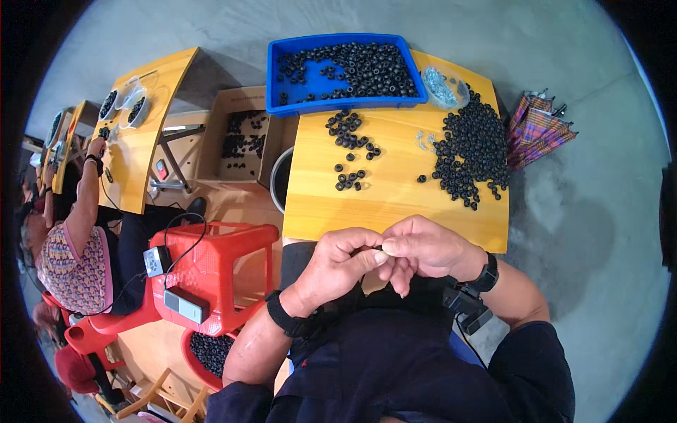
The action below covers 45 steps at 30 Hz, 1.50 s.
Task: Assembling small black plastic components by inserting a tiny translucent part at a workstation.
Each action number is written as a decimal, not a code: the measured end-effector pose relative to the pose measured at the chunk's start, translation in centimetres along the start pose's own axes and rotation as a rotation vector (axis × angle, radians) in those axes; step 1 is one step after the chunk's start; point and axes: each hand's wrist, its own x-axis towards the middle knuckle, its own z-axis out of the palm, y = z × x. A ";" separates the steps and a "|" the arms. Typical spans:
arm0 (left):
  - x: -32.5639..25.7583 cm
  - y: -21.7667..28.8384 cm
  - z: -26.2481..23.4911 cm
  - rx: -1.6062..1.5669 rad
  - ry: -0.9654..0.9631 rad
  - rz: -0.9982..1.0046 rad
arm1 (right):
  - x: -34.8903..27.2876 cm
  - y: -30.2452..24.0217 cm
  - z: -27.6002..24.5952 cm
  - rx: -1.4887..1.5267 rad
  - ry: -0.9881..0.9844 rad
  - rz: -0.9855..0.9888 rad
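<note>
My left hand [349, 262] and my right hand [431, 248] meet in front of my body, just off the near edge of the yellow wooden table [395, 211]. Thumbs and fingertips of both are pinched together, and a small dark bit shows between them, mostly covered by the fingers. Beyond them on the table lies a loose group of small black ring-shaped parts [350, 176]. A larger heap of similar black parts [469, 144] spreads along the right side. Several tiny clear pieces [425, 140] lie beside that heap.
At the table's far edge sit a blue tray [276, 111] of black parts and a clear bowl [431, 99] of pale-blue pieces. A folded plaid umbrella [539, 130] is at the right. Left are a cardboard box [211, 151], a red stool [211, 275] with devices, and a co-worker [84, 254].
</note>
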 end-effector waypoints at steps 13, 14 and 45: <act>-0.1 2.8 -0.9 0.393 -0.256 0.098 | -0.2 1.9 1.1 -0.055 -0.101 -0.094; -0.2 2.7 -1.0 0.394 -0.255 0.100 | -0.2 2.0 1.2 -0.058 -0.102 -0.095; 1.6 -3.7 -3.0 0.128 0.129 -0.103 | 3.7 1.8 -3.7 -1.267 0.613 -0.636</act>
